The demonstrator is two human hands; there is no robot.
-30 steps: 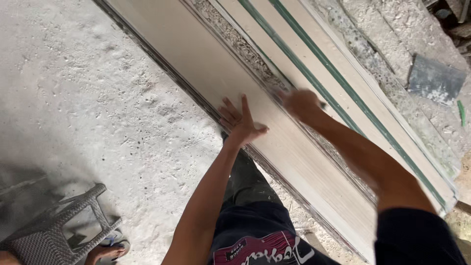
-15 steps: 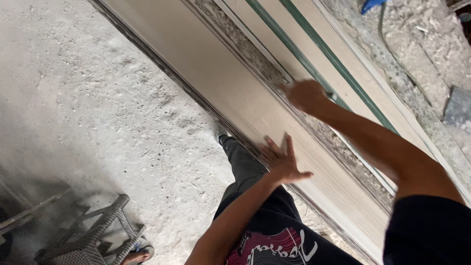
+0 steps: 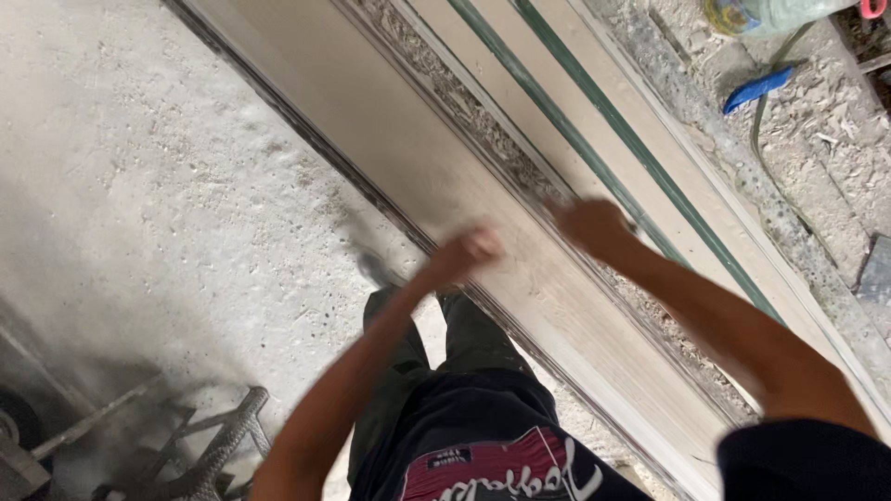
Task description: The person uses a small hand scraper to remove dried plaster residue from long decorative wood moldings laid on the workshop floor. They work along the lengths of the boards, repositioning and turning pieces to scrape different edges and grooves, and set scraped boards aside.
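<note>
Nearest, at 6 o'clock, are the person's dark trousers (image 3: pixel 464 408) and a metal frame (image 3: pixel 200 445) on the dusty floor (image 3: pixel 139 186) at 8 o'clock. A bit farther, the left hand (image 3: pixel 469 250) rests on the near edge of the long pale board (image 3: pixel 390 139). It looks curled up, but it is blurry, so I cannot tell if it grips anything. At 2 o'clock from it, the right hand (image 3: pixel 594 227) lies on the far edge of the board; its fingers are too blurred to read. The board runs from 11 o'clock to 5 o'clock and lies flat. Beyond it are boards with green stripes (image 3: pixel 594 121), then wood chips and a blue tool (image 3: pixel 759 88).
</note>
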